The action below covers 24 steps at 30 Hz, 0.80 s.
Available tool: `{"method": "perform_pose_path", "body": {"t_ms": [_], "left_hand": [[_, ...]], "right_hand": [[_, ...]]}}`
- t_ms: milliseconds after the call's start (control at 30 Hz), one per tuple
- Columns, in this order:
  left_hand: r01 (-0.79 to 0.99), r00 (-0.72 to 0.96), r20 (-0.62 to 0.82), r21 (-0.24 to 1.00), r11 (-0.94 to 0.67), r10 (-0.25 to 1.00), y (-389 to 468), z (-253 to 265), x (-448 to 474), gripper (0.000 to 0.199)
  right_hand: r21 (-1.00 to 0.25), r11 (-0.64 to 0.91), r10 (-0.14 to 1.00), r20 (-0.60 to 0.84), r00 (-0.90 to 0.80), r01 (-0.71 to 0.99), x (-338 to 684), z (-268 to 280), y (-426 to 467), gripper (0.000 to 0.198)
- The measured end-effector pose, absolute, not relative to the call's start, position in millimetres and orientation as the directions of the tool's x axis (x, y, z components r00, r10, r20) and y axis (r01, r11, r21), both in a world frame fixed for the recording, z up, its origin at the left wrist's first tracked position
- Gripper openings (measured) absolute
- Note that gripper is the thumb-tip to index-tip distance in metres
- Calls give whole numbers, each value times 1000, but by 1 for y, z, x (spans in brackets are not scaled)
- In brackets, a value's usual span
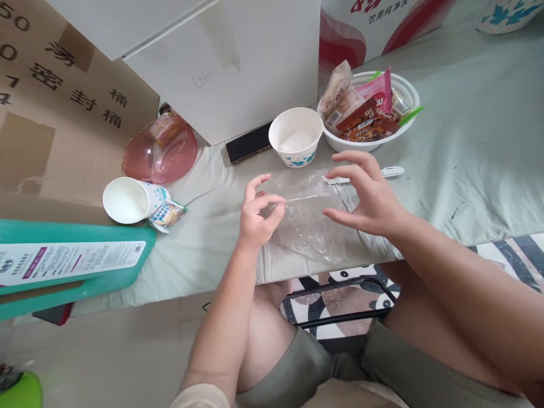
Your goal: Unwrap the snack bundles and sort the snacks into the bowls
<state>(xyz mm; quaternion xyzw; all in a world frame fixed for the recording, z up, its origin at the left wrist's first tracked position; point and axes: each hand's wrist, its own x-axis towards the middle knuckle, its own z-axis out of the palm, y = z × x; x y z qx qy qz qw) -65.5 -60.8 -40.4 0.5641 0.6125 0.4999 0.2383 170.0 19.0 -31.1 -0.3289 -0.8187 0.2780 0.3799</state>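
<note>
Because the plastic bag [312, 235] is so thin and clear, it could crumple, stick to itself or tear if its edge were tugged sharply from one side. Its near end lies close to the front edge of the cloth-covered table [199, 255], so a loose pull toward the lap might drag it over. The paper bowl [300, 161] stands upright just behind the bag, and a quick sweep of the right hand [368, 195] could tip it, since it looks light. The slim white tool [393, 171] (partly hidden by the fingers, so I cannot tell what it is) could be nudged in the same way.

The left hand [260, 218] has thumb and forefinger brought together at the bag's upper left edge, seemingly pinching it, with the other fingers curled loosely. The right hand is spread wide, thumb well apart from the fingers, and appears to hold nothing; it hovers by the bag's right side, near the tool.
</note>
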Motion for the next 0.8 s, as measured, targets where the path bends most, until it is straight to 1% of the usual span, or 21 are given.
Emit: {"method": "perform_pose_path", "body": {"t_ms": [67,133,200,267,300,367,433,467,533,600,700,733,800], "left_hand": [[257,-220,176,959,-117,960,-64,-36,-66,11],[65,-211,81,996,-68,974,-66,-32,-64,17],[-65,-223,-40,998,26,974,-67,-29,-61,23],[-135,-241,-180,979,151,954,-65,-28,-56,27],[-159,-254,-240,966,204,937,-63,-28,-54,29],[-206,-302,-317,943,263,899,-57,-29,-51,29],[-280,-363,-363,921,271,858,-52,-32,-53,29],[-329,-378,-390,905,271,840,-50,-32,-55,29],[-418,-343,-445,861,289,827,-47,-33,-59,34],[-452,-231,-474,826,338,849,-48,-32,-61,41],[-367,-46,-496,816,447,867,-52,-31,-60,44],[-334,-25,-501,820,465,865,-53,-30,-58,43],[-300,-46,-499,833,465,865,-53,-30,-57,40]], "right_hand": [[-720,630,736,434,-520,290,169,-27,16,19],[-802,554,762,380,-524,222,169,-23,12,15],[-926,354,826,246,-507,128,166,-21,7,20],[-996,88,892,71,-447,18,161,-21,3,24],[-999,-29,912,-12,-411,-35,157,-21,2,25],[-974,-199,915,-146,-377,-104,151,-24,2,27],[-948,-312,862,-252,-439,-67,147,-26,4,30],[-940,-340,826,-289,-485,-19,147,-27,5,30],[-938,-339,786,-321,-529,66,147,-28,6,27],[-947,-316,817,-302,-492,57,148,-30,6,25],[-948,-306,880,-248,-405,-85,148,-32,6,25],[-948,-301,883,-236,-407,-102,148,-32,6,25],[-955,-293,848,-235,-475,-49,149,-32,7,25]]}}
